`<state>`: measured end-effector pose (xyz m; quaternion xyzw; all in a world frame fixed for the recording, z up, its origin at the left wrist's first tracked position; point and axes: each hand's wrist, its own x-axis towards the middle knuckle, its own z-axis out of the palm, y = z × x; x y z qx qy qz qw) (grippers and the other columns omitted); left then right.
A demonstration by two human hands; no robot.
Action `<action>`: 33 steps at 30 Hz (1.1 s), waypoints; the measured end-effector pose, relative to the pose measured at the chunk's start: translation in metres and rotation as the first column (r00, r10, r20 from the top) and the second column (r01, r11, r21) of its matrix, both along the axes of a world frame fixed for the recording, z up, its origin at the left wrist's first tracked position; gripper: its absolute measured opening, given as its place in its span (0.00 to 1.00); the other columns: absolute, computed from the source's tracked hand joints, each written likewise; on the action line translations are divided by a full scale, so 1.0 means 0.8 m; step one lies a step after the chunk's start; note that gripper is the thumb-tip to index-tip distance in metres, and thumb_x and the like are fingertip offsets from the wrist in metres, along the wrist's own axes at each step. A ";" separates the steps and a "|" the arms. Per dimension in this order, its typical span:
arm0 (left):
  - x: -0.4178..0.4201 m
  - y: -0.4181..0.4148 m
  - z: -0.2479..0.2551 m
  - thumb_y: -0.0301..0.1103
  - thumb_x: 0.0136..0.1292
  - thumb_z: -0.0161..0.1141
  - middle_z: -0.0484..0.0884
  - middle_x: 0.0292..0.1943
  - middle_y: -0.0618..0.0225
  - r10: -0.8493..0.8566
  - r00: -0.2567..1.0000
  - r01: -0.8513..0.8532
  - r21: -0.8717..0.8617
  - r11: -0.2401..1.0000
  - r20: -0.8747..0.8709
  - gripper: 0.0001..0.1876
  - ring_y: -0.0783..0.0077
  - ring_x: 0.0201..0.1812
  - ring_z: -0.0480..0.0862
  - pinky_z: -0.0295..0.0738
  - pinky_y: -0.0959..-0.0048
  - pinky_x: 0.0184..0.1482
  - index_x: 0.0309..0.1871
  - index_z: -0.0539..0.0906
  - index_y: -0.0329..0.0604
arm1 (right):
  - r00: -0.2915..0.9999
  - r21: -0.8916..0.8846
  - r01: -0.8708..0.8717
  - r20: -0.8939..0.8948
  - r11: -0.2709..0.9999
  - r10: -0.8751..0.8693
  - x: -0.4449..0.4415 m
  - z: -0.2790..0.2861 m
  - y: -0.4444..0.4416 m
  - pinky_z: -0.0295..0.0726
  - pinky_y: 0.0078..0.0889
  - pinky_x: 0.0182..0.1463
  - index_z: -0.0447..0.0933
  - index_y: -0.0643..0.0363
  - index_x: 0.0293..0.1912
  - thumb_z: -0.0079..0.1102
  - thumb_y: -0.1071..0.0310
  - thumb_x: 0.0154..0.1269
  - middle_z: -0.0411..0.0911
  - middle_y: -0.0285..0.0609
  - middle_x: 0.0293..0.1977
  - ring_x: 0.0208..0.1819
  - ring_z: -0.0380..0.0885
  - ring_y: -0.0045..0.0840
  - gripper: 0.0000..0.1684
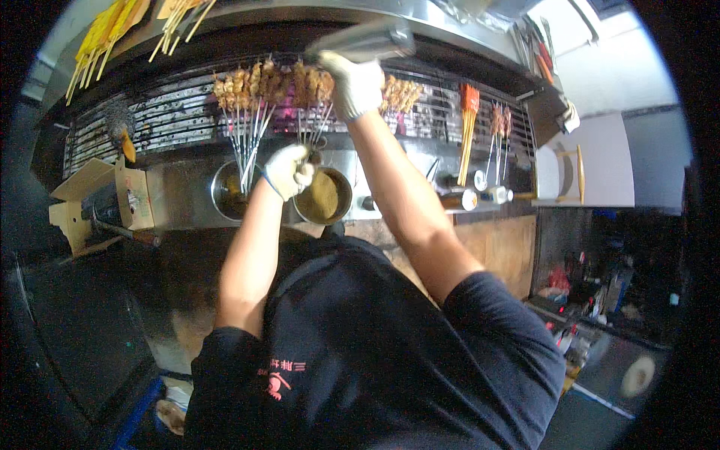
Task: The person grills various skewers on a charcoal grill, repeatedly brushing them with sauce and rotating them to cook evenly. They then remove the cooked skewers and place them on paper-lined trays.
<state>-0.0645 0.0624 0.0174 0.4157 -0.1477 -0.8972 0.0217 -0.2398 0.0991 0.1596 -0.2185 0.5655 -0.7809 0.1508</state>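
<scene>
My left hand, in a pale glove, is closed around the lower ends of several metal skewers in front of the grill. Browned meat skewers spread from it over the grill grate. Gloved too, my right hand grips a blurred shaker-like container above the meat. Another group of meat skewers lies left of these, with handles over a round metal bowl. Beside my left hand stands a metal bowl of brownish powder. More meat pieces lie right of my right hand.
A wire brush rests on the grill's left end, above an open cardboard box. Rightward are red-tipped wooden skewers, small meat skewers, a lying jar and a white bottle. Yellow skewered food overhangs at upper left.
</scene>
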 end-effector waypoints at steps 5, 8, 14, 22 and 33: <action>-0.001 0.022 0.021 0.34 0.77 0.55 0.84 0.33 0.62 -0.096 0.927 0.367 -0.830 0.420 0.362 0.10 0.71 0.24 0.80 0.75 0.70 0.24 0.54 0.82 0.46 | 0.980 -0.352 -0.114 0.115 0.929 0.164 -0.032 0.034 0.052 0.83 0.37 0.52 0.84 0.68 0.52 0.75 0.65 0.62 0.86 0.45 0.44 0.44 0.84 0.29 0.22; -0.018 0.041 0.033 0.42 0.78 0.51 0.88 0.50 0.36 0.292 0.667 0.725 -0.687 -0.045 0.685 0.20 0.34 0.55 0.88 0.81 0.42 0.59 0.64 0.78 0.39 | 0.994 -0.317 -0.109 -0.045 0.942 0.100 -0.040 0.036 0.054 0.82 0.35 0.55 0.82 0.66 0.53 0.76 0.67 0.60 0.85 0.45 0.46 0.45 0.83 0.28 0.23; -0.051 0.050 0.054 0.45 0.81 0.50 0.77 0.67 0.35 0.216 0.476 0.850 -0.509 0.137 0.853 0.25 0.36 0.63 0.84 0.78 0.41 0.65 0.72 0.73 0.38 | 0.979 -0.098 -0.203 -0.036 0.974 0.201 0.001 0.005 0.008 0.84 0.37 0.59 0.75 0.66 0.61 0.85 0.63 0.51 0.86 0.47 0.51 0.50 0.84 0.33 0.41; 0.034 0.010 0.068 0.57 0.72 0.64 0.72 0.71 0.46 0.719 0.367 0.878 -0.476 -0.058 0.590 0.33 0.42 0.66 0.79 0.79 0.51 0.64 0.69 0.75 0.42 | 0.941 -0.047 -0.327 -0.110 0.944 0.320 0.046 0.002 -0.053 0.86 0.36 0.53 0.81 0.68 0.52 0.82 0.65 0.52 0.87 0.48 0.42 0.43 0.86 0.32 0.30; 0.124 -0.057 0.011 0.34 0.79 0.47 0.86 0.43 0.50 0.473 0.634 0.736 -0.664 -0.130 0.611 0.21 0.51 0.41 0.92 0.87 0.56 0.37 0.71 0.76 0.46 | 0.945 -0.232 -0.327 -0.109 0.916 0.310 0.079 0.052 -0.041 0.88 0.33 0.50 0.87 0.67 0.45 0.80 0.70 0.55 0.89 0.47 0.43 0.40 0.87 0.28 0.18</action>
